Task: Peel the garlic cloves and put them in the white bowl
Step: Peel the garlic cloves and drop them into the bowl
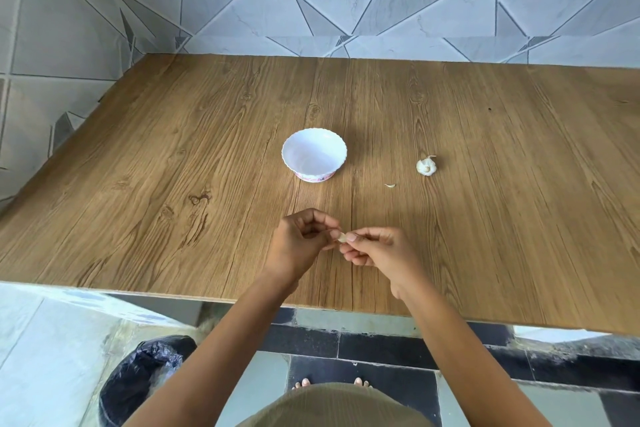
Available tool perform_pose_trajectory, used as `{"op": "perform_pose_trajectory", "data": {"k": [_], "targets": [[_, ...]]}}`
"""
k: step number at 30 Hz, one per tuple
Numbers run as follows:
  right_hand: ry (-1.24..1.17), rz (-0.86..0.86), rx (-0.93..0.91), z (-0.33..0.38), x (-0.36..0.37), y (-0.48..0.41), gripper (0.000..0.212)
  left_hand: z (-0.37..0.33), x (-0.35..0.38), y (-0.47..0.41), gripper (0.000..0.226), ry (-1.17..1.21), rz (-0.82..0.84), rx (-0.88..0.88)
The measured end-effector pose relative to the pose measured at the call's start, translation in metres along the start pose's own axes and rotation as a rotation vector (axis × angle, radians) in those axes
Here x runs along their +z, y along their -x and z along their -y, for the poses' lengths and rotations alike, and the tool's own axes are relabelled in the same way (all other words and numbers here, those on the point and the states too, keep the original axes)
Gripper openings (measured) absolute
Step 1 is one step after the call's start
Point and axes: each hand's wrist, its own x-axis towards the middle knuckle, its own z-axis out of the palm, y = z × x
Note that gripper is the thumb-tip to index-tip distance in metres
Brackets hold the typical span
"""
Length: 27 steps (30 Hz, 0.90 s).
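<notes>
A small garlic clove (341,237) is pinched between the fingertips of my left hand (303,244) and my right hand (375,248), just above the near part of the wooden table (173,166). The white bowl (314,153), with a pink pattern at its base, stands beyond my hands near the table's middle; nothing shows inside it. A garlic bulb (426,166) lies to the right of the bowl. A scrap of garlic skin (390,185) lies between the bowl and the bulb.
A tiled wall runs behind the table. Below the table's near edge at the left stands a bin lined with a black bag (145,378). My bare toes (330,383) show on the tiled floor.
</notes>
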Motion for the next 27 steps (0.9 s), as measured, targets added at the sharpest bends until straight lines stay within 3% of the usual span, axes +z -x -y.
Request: {"op": "perform_pose_trajectory", "data": {"k": [6, 10, 13, 18, 20, 25, 27], "targets": [[0.082, 0.0, 0.007, 0.004, 0.0, 0.001, 0.014, 0.004, 0.002, 0.002, 0.015, -0.023, -0.023, 0.052], [-0.027, -0.048, 0.03, 0.001, 0.005, 0.003, 0.013, 0.007, 0.003, 0.001, 0.015, -0.039, -0.043, 0.087], [-0.101, -0.089, -0.036, -0.003, 0.011, 0.006, 0.007, 0.006, 0.0, 0.001, 0.012, 0.047, -0.037, 0.01], [0.112, -0.166, -0.268, -0.013, 0.013, 0.007, 0.015, 0.002, -0.003, -0.001, 0.004, -0.081, 0.016, -0.048], [0.083, -0.157, -0.252, -0.015, 0.013, 0.007, 0.017, 0.001, -0.004, -0.003, 0.006, -0.078, 0.026, -0.074], [-0.014, -0.089, -0.176, -0.013, 0.007, 0.007, 0.016, 0.0, -0.006, -0.004, 0.007, 0.207, 0.098, -0.258], [-0.051, -0.088, -0.17, -0.013, 0.005, 0.008, 0.016, 0.001, -0.007, -0.006, 0.008, 0.17, 0.078, -0.245]]}}
